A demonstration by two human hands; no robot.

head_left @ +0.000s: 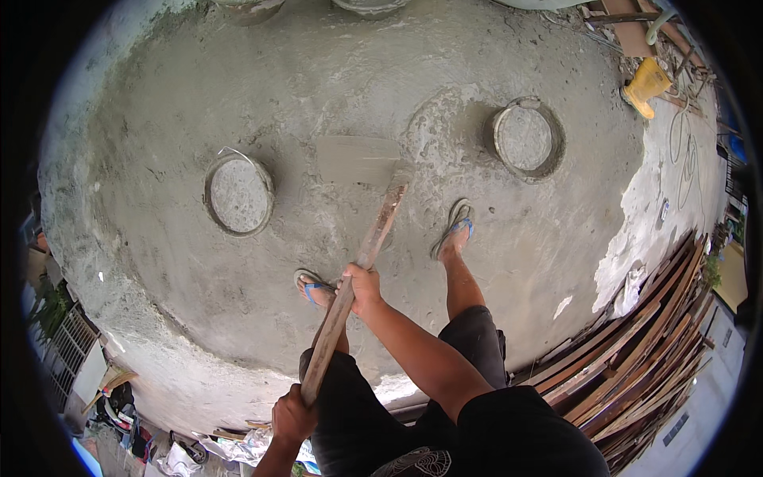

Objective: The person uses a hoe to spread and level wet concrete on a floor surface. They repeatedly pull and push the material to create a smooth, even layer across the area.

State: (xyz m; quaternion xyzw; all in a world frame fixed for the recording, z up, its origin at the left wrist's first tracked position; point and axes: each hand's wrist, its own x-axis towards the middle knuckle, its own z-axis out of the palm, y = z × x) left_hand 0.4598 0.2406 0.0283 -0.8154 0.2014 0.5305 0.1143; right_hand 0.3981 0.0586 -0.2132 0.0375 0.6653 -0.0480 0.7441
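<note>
Both my hands are wrapped round the long wooden handle of a hoe (337,316). My left hand (292,415) grips near the handle's lower end, and my right hand (364,288) grips farther up. The wide, flat blade, coated in grey, lies at the wet cement (334,219) ahead of my feet; how deep its edge sits cannot be seen. To the left of the blade stands a bucket (208,200) filled with grey mix, its wire handle up. Another bucket (559,145) holding similar mix stands to the right.
Two more buckets (372,8) are cut off at the top edge. A yellow boot (648,86) lies by timber at the far right, near a loose cable (685,151). Long wooden planks (636,350) are piled at the lower right. My sandalled feet stand on the grey surface.
</note>
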